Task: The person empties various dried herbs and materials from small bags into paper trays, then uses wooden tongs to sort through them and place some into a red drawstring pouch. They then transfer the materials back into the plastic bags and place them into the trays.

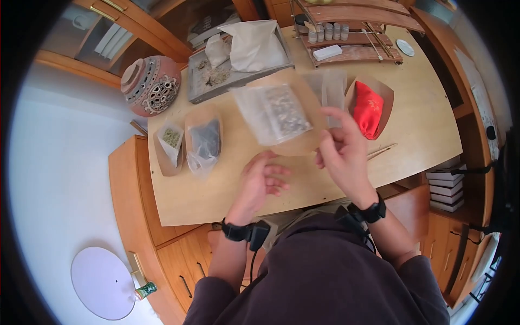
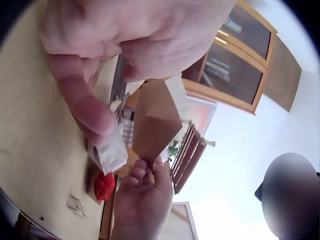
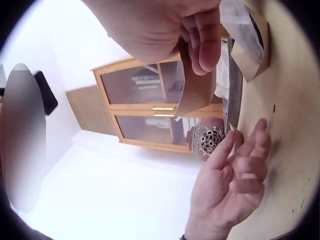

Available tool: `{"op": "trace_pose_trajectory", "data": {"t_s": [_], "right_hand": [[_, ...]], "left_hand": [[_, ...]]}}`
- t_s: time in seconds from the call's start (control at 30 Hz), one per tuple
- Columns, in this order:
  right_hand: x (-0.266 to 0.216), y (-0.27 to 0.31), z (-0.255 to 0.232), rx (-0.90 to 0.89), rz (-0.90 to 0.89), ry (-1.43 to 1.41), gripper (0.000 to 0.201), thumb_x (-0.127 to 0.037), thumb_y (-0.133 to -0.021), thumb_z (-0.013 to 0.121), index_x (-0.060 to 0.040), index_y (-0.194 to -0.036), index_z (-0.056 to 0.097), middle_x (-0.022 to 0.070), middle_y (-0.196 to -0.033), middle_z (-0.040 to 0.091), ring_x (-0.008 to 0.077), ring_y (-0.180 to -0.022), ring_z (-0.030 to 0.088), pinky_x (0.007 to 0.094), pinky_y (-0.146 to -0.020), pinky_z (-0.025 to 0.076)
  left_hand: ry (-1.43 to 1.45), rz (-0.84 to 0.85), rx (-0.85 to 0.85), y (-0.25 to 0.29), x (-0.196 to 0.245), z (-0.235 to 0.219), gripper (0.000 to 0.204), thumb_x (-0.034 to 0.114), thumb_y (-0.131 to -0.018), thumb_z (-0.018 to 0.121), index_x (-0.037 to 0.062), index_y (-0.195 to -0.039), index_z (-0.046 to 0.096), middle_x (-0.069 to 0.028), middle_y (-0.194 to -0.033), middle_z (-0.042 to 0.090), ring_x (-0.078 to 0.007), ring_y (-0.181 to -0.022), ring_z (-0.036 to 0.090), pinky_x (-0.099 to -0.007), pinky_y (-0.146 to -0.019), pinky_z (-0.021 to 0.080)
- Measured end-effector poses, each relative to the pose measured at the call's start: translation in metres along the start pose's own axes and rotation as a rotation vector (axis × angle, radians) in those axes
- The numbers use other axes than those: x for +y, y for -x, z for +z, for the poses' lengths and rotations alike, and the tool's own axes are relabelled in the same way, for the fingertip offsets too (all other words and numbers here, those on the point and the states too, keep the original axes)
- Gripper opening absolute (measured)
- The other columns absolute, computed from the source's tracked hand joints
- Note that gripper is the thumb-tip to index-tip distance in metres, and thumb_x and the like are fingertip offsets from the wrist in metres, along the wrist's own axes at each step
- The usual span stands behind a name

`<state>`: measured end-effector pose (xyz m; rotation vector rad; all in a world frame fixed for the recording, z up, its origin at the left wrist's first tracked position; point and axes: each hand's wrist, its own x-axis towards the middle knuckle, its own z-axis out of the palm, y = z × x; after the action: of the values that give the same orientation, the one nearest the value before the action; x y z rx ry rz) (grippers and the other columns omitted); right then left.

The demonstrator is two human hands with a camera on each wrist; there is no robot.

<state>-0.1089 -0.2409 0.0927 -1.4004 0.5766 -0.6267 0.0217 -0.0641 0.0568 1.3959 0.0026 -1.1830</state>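
My right hand [image 1: 344, 157] pinches the near right edge of a brown paper tray [image 1: 310, 100], raised over the table. In it lies a clear bag [image 1: 286, 111] of grey and whitish bits, slightly blurred. The left wrist view shows the underside of this tray [image 2: 156, 117] above the right hand's fingers [image 2: 142, 172]. Below and left of the tray, my left hand [image 1: 260, 181] is held over the table with loosely bent fingers and nothing in it; its palm side faces the right wrist view, where the same hand [image 3: 227, 185] appears.
Two paper trays stand at left, holding a bag of green bits [image 1: 172, 138] and a dark-filled bag [image 1: 206, 142]. A red pouch [image 1: 369, 111], wooden tweezers [image 1: 382, 151], a pierced pot [image 1: 153, 86], a grey tray [image 1: 197, 95] and a wooden rack [image 1: 355, 38] surround the work area.
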Motion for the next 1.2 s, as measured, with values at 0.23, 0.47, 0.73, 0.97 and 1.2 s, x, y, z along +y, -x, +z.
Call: {"op": "trace_pose_trajectory", "data": {"t_s": [0.23, 0.47, 0.73, 0.97, 1.2], "right_hand": [[0.04, -0.029, 0.068, -0.068, -0.063, 0.197, 0.011, -0.006, -0.099, 0.063, 0.0011, -0.106, 0.068, 0.0157, -0.075, 0.07, 0.0238, -0.064, 0.072, 0.0361, -0.06, 0.055], [0.058, -0.025, 0.089, -0.204, -0.11, 0.432, 0.019, -0.009, -0.096, 0.065, 0.0038, -0.11, 0.066, 0.0224, -0.087, 0.073, 0.0384, -0.079, 0.073, 0.0445, -0.072, 0.057], [0.053, 0.006, 0.064, -0.27, 0.022, 0.345, 0.03, -0.008, -0.098, 0.066, 0.0007, -0.126, 0.059, 0.0152, -0.083, 0.073, 0.0217, -0.066, 0.07, 0.036, -0.062, 0.054], [0.046, 0.034, -0.021, -0.01, 0.228, 0.188, 0.017, -0.008, -0.103, 0.062, -0.004, -0.119, 0.063, 0.0001, -0.073, 0.064, 0.0057, -0.062, 0.061, 0.0241, -0.053, 0.047], [0.015, 0.022, -0.113, 0.432, 0.012, 0.627, 0.024, -0.016, -0.102, 0.067, -0.002, -0.122, 0.064, 0.0074, -0.071, 0.066, 0.0132, -0.059, 0.063, 0.029, -0.056, 0.048]], "left_hand": [[0.129, 0.074, 0.288, 0.055, -0.021, -0.118, 0.053, 0.046, -0.111, 0.046, 0.0059, -0.144, 0.053, -0.015, -0.1, 0.075, -0.0188, -0.066, 0.07, -0.0281, -0.054, 0.052], [0.154, 0.279, 0.639, 0.063, -0.005, -0.195, 0.04, 0.038, -0.11, 0.056, 0.0096, -0.138, 0.055, -0.0103, -0.098, 0.074, -0.0143, -0.069, 0.067, -0.0242, -0.057, 0.05], [0.143, 0.399, 0.734, 0.031, 0.023, -0.252, 0.034, 0.029, -0.111, 0.055, 0.0031, -0.134, 0.052, -0.014, -0.097, 0.072, -0.0185, -0.072, 0.071, -0.0255, -0.056, 0.055], [0.054, 0.51, 0.729, 0.022, 0.024, -0.272, 0.025, 0.02, -0.112, 0.051, 0.0044, -0.132, 0.054, -0.014, -0.099, 0.072, -0.0175, -0.077, 0.072, -0.0255, -0.061, 0.056], [-0.027, 0.657, 0.692, 0.041, 0.056, -0.202, 0.024, 0.016, -0.112, 0.049, 0.005, -0.133, 0.053, -0.0153, -0.101, 0.073, -0.0166, -0.078, 0.072, -0.0255, -0.062, 0.055]]}}
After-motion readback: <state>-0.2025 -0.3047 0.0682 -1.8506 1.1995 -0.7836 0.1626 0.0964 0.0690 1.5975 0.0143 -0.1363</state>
